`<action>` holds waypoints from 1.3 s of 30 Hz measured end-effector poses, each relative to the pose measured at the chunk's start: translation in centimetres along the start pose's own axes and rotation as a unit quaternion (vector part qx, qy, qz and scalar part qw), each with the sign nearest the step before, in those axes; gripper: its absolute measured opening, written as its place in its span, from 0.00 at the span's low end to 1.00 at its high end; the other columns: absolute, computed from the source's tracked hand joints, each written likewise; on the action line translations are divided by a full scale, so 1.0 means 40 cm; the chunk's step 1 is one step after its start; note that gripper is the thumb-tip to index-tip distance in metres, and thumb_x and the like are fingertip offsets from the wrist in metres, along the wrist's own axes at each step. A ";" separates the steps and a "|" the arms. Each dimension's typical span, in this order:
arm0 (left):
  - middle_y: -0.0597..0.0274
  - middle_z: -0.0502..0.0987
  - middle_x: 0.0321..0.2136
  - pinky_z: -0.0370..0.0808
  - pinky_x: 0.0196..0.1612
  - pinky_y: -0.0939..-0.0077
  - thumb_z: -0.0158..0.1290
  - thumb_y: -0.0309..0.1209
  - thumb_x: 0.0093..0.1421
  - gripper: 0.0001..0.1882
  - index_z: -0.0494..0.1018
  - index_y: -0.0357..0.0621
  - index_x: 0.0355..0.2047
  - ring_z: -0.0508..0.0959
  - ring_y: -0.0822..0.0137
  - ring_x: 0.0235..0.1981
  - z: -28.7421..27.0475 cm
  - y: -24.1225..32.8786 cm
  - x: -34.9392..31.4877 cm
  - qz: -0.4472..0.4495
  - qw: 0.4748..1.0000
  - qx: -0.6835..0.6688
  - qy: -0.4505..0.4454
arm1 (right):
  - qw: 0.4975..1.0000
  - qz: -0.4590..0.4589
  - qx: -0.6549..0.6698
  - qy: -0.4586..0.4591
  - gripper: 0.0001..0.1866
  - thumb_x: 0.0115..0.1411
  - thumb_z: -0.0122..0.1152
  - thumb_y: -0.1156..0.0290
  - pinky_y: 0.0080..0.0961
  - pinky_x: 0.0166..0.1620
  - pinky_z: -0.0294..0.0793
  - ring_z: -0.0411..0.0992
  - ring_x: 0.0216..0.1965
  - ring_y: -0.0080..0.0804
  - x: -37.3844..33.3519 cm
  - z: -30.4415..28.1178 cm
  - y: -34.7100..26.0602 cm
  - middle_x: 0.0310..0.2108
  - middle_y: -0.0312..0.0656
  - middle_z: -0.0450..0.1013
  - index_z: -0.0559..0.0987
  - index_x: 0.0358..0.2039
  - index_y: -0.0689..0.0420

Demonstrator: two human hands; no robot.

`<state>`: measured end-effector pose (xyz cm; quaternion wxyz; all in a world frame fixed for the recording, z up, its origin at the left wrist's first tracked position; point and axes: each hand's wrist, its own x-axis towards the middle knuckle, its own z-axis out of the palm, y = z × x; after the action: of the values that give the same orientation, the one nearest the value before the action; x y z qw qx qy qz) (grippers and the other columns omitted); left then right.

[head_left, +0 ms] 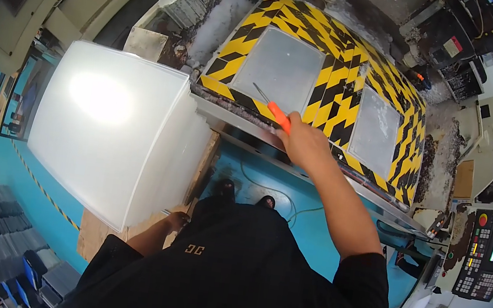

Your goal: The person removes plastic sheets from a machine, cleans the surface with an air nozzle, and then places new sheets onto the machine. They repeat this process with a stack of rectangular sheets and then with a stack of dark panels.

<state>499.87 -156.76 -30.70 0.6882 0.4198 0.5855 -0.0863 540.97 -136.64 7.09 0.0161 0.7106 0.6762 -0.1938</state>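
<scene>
My right hand [306, 143] is closed around the orange handle of a screwdriver [277, 116]. Its narrow metal shaft points away and to the left, over the near edge of a pale translucent sheet [283, 65]. That sheet lies on a machine bed covered in yellow and black striped tape [334, 81]. A second, similar sheet [376, 130] lies to its right. My left hand [176, 220] hangs low by my leg, close to the near right corner of a large white stack of sheets [100, 128]. Its fingers are too small and partly hidden to read.
The stack rests on a wooden pallet [99, 240]. White shavings [224, 14] lie around the machine bed. A control panel [482, 253] with a screen stands at the right. A hose [279, 192] crosses the blue floor. Grey stacked pieces [13, 248] sit at lower left.
</scene>
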 end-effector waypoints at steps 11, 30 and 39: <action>0.55 0.79 0.43 0.74 0.44 0.67 0.47 0.23 0.59 0.19 0.75 0.41 0.50 0.79 0.62 0.41 0.019 0.115 -0.076 0.036 0.989 0.142 0.039 | 0.988 0.084 0.087 0.095 0.25 0.62 0.56 0.52 0.49 0.47 0.72 0.74 0.43 0.60 0.263 -0.036 0.094 0.40 0.61 0.75 0.67 0.48 0.62; 0.52 0.77 0.49 0.74 0.53 0.68 0.48 0.30 0.60 0.18 0.75 0.42 0.50 0.78 0.58 0.49 -0.005 0.180 -0.075 0.008 0.988 0.153 -0.006 | 0.988 0.140 -0.009 0.064 0.19 0.63 0.56 0.59 0.50 0.40 0.73 0.76 0.36 0.59 -0.057 0.022 0.267 0.33 0.59 0.76 0.66 0.44 0.60; 0.50 0.77 0.50 0.73 0.53 0.69 0.51 0.34 0.60 0.20 0.75 0.41 0.51 0.77 0.57 0.51 -0.008 0.138 0.003 0.073 0.967 0.242 -0.020 | 0.967 0.173 0.141 0.119 0.26 0.61 0.57 0.55 0.41 0.36 0.76 0.77 0.31 0.52 0.253 -0.044 0.428 0.35 0.57 0.76 0.67 0.50 0.64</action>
<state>503.04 -153.02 -28.17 0.5818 0.6141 0.5008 -0.1831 558.09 -127.95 1.62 -0.1315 0.8299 0.5055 -0.1961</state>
